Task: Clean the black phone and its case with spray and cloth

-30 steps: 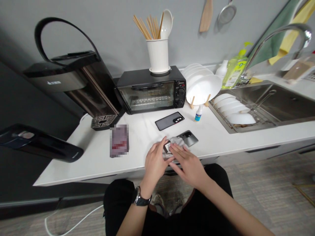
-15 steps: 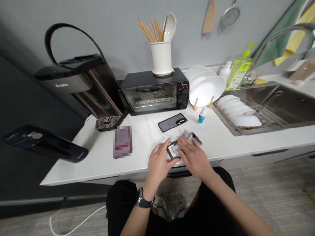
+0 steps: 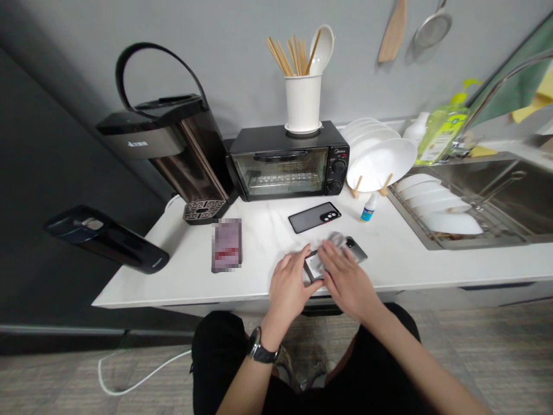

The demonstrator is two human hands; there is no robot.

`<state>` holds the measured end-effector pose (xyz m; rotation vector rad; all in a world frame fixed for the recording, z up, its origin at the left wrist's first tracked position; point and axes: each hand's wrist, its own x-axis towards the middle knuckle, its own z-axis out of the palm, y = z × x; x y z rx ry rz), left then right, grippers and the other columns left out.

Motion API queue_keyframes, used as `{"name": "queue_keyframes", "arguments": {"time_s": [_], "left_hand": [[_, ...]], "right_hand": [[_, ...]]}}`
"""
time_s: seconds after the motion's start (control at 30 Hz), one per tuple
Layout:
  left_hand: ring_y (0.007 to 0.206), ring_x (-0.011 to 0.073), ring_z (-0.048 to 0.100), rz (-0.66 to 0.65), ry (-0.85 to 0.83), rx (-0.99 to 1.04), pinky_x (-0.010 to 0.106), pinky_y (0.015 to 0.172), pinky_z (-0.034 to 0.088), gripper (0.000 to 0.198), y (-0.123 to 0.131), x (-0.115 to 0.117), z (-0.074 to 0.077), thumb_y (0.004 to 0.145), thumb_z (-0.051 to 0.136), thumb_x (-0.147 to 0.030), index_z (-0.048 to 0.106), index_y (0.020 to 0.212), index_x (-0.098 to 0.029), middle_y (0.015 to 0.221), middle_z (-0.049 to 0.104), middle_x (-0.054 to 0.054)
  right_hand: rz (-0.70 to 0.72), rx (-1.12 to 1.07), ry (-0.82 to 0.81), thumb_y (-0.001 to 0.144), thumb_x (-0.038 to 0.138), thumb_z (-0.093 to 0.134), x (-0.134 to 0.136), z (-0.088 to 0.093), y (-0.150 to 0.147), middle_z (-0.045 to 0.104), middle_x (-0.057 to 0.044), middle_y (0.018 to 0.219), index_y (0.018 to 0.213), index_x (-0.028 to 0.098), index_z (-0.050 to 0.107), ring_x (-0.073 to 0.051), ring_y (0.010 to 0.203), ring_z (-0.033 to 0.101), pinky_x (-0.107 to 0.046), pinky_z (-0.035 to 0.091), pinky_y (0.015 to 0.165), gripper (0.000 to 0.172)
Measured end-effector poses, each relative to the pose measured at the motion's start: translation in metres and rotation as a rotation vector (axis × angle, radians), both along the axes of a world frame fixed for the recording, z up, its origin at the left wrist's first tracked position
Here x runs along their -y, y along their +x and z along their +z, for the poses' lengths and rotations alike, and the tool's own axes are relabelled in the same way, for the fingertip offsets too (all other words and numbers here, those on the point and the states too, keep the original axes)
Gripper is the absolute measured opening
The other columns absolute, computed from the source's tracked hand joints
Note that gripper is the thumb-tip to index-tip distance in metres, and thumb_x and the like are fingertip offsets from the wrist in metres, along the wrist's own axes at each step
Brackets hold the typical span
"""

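Observation:
A dark grey phone (image 3: pixel 358 251) lies on its front near the counter's front edge, a white label on its left part. My left hand (image 3: pixel 288 286) grips its left end between thumb and fingers. With fingers together, my right hand (image 3: pixel 347 280) presses a crumpled grey cloth (image 3: pixel 336 237) on the phone's back; the hand and cloth are slightly blurred. Behind the phone lies a dark-rimmed phone case (image 3: pixel 307 219) with a camera cutout. A small white spray bottle (image 3: pixel 368 210) with a blue label stands to the right of the case.
A pixelated purplish item (image 3: pixel 227 245) lies on the white counter (image 3: pixel 254 271) at left. Around it stand a water dispenser (image 3: pixel 190 155) and a dark flask-like object (image 3: pixel 108 239). A toaster oven (image 3: pixel 285 164), white plates (image 3: pixel 382 161) and a sink (image 3: pixel 514 199) line the back and right.
The camera view has shifted, so everything appears further right. My right hand still presses the cloth on the phone, and my left hand keeps its hold.

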<state>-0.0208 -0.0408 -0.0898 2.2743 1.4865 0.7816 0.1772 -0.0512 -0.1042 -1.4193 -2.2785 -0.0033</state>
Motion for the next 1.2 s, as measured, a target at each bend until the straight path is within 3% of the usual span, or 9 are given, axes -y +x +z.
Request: {"name": "queue_keyframes", "arguments": {"time_s": [0.1, 0.23, 0.37, 0.5, 0.67, 0.8, 0.93, 1.07, 1.2], "left_hand": [[0.123, 0.0269, 0.06, -0.004, 0.004, 0.002, 0.044, 0.107, 0.05, 0.082, 0.0, 0.0, 0.001, 0.084, 0.082, -0.023, 0.041, 0.155, -0.026, 0.138, 0.067, 0.008], [0.123, 0.0291, 0.06, 0.005, -0.011, -0.003, 0.047, 0.107, 0.05, 0.088, 0.0, 0.001, 0.002, 0.08, 0.087, -0.037, 0.042, 0.154, -0.026, 0.136, 0.068, 0.008], [0.125, 0.0283, 0.059, -0.005, -0.01, -0.004, 0.047, 0.108, 0.049, 0.091, -0.001, 0.001, 0.001, 0.079, 0.089, -0.034, 0.04, 0.155, -0.028, 0.139, 0.067, 0.006], [0.124, 0.0289, 0.059, -0.005, -0.016, 0.002, 0.047, 0.108, 0.049, 0.091, -0.001, 0.0, 0.002, 0.078, 0.089, -0.043, 0.042, 0.154, -0.027, 0.139, 0.066, 0.007], [0.123, 0.0296, 0.059, -0.015, -0.022, -0.016, 0.047, 0.106, 0.049, 0.09, 0.0, 0.0, 0.003, 0.078, 0.089, -0.036, 0.042, 0.155, -0.024, 0.136, 0.068, 0.008], [0.124, 0.0302, 0.059, -0.008, -0.012, 0.003, 0.048, 0.106, 0.049, 0.093, 0.0, 0.0, 0.001, 0.076, 0.09, -0.046, 0.043, 0.154, -0.026, 0.14, 0.066, 0.008], [0.122, 0.0296, 0.059, -0.016, -0.022, -0.012, 0.047, 0.105, 0.05, 0.092, -0.001, 0.0, 0.002, 0.078, 0.09, -0.039, 0.041, 0.155, -0.025, 0.133, 0.069, 0.007], [0.124, 0.0308, 0.059, -0.014, -0.032, 0.009, 0.048, 0.107, 0.049, 0.091, -0.001, -0.001, 0.004, 0.077, 0.089, -0.044, 0.043, 0.153, -0.026, 0.141, 0.066, 0.008], [0.124, 0.0298, 0.059, -0.031, -0.037, 0.01, 0.048, 0.106, 0.049, 0.086, -0.002, -0.001, 0.005, 0.082, 0.086, -0.036, 0.042, 0.155, -0.025, 0.137, 0.067, 0.008]], "right_hand": [[0.15, 0.009, -0.036, 0.106, 0.023, 0.037, 0.007, 0.001, -0.005, 0.042, -0.013, 0.164, 0.163, 0.016, 0.032, -0.024, 0.154, 0.038, -0.053, 0.034, 0.126, 0.058], [-0.148, -0.009, 0.052, 0.108, 0.033, 0.042, 0.014, -0.003, -0.001, 0.029, -0.017, 0.17, 0.159, 0.018, 0.043, -0.035, 0.157, 0.03, -0.062, 0.037, 0.121, 0.053], [-0.022, 0.062, 0.018, 0.108, 0.038, 0.044, 0.024, -0.007, 0.003, 0.031, -0.013, 0.169, 0.165, 0.02, 0.031, -0.031, 0.156, 0.033, -0.056, 0.038, 0.122, 0.061], [-0.198, 0.044, 0.092, 0.109, 0.038, 0.042, 0.021, -0.004, 0.011, 0.043, -0.016, 0.163, 0.166, 0.019, 0.026, -0.034, 0.151, 0.042, -0.062, 0.04, 0.119, 0.062], [0.102, 0.084, -0.015, 0.107, 0.038, 0.047, 0.012, -0.002, 0.016, 0.041, -0.008, 0.165, 0.165, 0.024, 0.029, -0.028, 0.153, 0.04, -0.053, 0.039, 0.123, 0.062], [-0.122, 0.059, 0.083, 0.108, 0.04, 0.044, 0.006, -0.004, 0.019, 0.045, -0.014, 0.162, 0.165, 0.021, 0.03, -0.034, 0.151, 0.041, -0.062, 0.042, 0.118, 0.061], [0.131, 0.11, -0.024, 0.107, 0.04, 0.047, 0.008, -0.003, 0.016, 0.042, -0.011, 0.164, 0.166, 0.024, 0.028, -0.029, 0.152, 0.041, -0.054, 0.039, 0.123, 0.063], [-0.121, 0.053, 0.08, 0.108, 0.04, 0.043, 0.009, -0.004, 0.018, 0.048, -0.014, 0.16, 0.163, 0.022, 0.034, -0.034, 0.151, 0.042, -0.062, 0.041, 0.118, 0.059], [0.1, 0.099, -0.007, 0.106, 0.043, 0.05, 0.015, -0.007, 0.021, 0.041, -0.01, 0.165, 0.165, 0.024, 0.031, -0.029, 0.153, 0.039, -0.054, 0.038, 0.123, 0.065]]}}
